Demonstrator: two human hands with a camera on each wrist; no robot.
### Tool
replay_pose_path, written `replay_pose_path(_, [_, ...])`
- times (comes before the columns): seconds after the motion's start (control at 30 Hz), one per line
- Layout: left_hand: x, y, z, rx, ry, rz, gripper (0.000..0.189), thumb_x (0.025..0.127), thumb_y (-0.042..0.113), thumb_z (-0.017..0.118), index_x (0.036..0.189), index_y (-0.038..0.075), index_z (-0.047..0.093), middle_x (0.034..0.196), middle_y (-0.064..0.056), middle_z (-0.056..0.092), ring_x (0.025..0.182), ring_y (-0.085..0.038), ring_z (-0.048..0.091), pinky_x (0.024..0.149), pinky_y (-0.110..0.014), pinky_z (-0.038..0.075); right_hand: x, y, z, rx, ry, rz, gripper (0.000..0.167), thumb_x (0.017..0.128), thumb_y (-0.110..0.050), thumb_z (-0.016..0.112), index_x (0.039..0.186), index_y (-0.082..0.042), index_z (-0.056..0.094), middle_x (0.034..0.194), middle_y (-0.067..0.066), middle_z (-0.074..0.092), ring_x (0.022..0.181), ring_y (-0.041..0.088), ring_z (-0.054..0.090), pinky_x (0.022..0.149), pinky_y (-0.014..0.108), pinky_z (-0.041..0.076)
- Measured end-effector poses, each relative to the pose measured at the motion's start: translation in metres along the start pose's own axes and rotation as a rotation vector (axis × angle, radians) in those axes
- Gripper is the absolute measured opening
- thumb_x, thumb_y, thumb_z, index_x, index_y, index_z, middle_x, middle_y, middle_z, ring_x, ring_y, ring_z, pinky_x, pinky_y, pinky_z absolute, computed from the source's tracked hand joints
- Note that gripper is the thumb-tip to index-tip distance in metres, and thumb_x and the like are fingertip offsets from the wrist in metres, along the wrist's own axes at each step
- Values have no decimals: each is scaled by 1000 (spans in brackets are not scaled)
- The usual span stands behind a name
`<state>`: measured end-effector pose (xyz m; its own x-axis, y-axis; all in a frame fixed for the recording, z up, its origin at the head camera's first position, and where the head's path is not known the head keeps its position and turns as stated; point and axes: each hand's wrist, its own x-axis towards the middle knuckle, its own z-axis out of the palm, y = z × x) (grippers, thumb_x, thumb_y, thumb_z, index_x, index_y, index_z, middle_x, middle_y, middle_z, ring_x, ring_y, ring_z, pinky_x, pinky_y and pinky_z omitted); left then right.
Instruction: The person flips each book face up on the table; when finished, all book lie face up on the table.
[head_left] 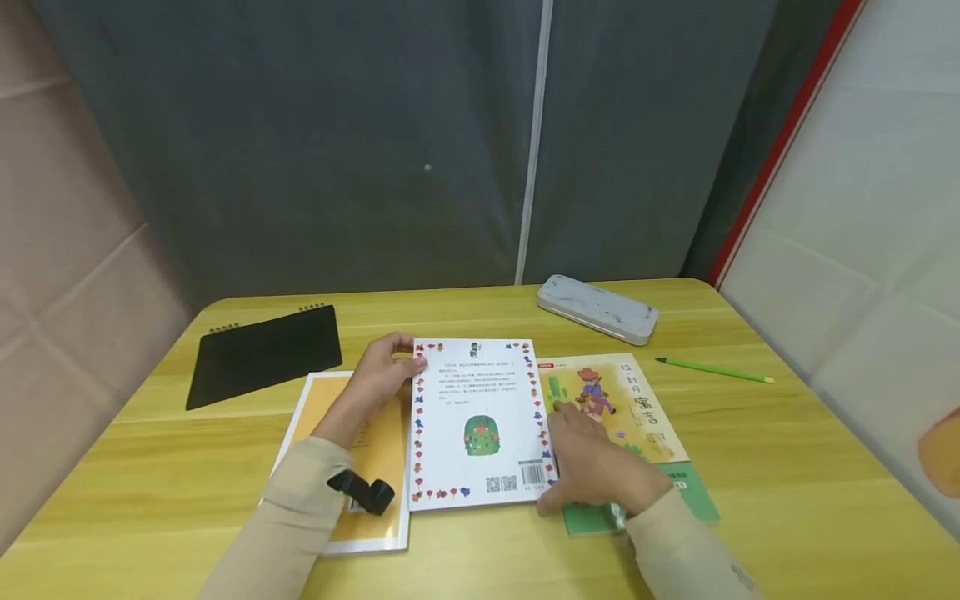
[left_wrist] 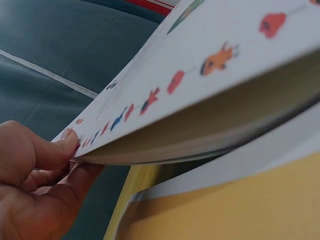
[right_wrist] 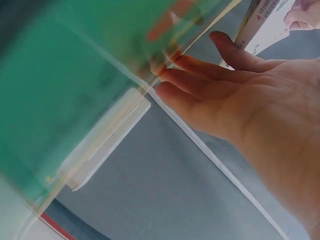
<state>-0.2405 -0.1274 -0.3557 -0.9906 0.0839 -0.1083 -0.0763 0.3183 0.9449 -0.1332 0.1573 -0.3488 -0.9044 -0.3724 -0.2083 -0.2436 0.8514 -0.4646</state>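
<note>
A white book (head_left: pixel 465 392), its back cover bordered with small figures, lies in the middle, overlapping an orange book with white edges (head_left: pixel 382 446). My left hand (head_left: pixel 381 373) grips its upper left corner, thumb on the cover and fingers beneath. In the left wrist view that book (left_wrist: pixel 210 65) is tilted, its page edges showing above the orange one. My right hand (head_left: pixel 588 458) is by its lower right edge, over a yellow and green illustrated book (head_left: pixel 637 379). The right wrist view shows this hand's (right_wrist: pixel 245 95) fingers extended, tips at the edge of the green cover (right_wrist: pixel 60 95).
On the wooden table (head_left: pixel 795 475), a black spiral notebook (head_left: pixel 270 354) lies at the back left. A grey pencil case (head_left: pixel 596 308) sits at the back right, with a green pencil (head_left: pixel 716 371) in front of it. A dark curtain (head_left: pixel 337 167) hangs behind the table.
</note>
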Motion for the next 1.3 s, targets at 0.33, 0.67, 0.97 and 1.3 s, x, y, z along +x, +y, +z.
replay_pose_path(0.33, [4,-5,0,-69,-25,-52,29,96,3,63,122,-1,51,111,-13,53,83,-19,59,70,-28,50,-11,-4,-21,209,-25,-87,83,64,-25,91,130,-3,46,111,5,56,95,18,51,88,40,46])
replay_pose_path(0.67, [9,4,19,-50,-61,-39,34,92,8,70,122,-5,60,97,-12,69,71,-14,65,67,-28,52,-37,-21,-47,337,113,-265,90,75,-27,86,148,-14,35,145,-1,46,119,18,51,103,48,45])
replay_pose_path(0.97, [20,8,44,-212,-239,-77,36,93,1,66,126,-10,59,105,-17,72,80,-14,70,86,-38,57,-39,-38,-44,556,230,-544,73,81,-18,84,142,-4,46,142,12,49,126,30,53,92,33,53])
replay_pose_path(1.3, [23,12,73,-449,-443,-105,40,100,-2,50,137,-16,46,113,-19,68,99,-20,67,100,-40,50,-38,-52,-34,483,330,-581,62,86,-7,76,141,1,50,148,16,48,129,27,54,86,27,54])
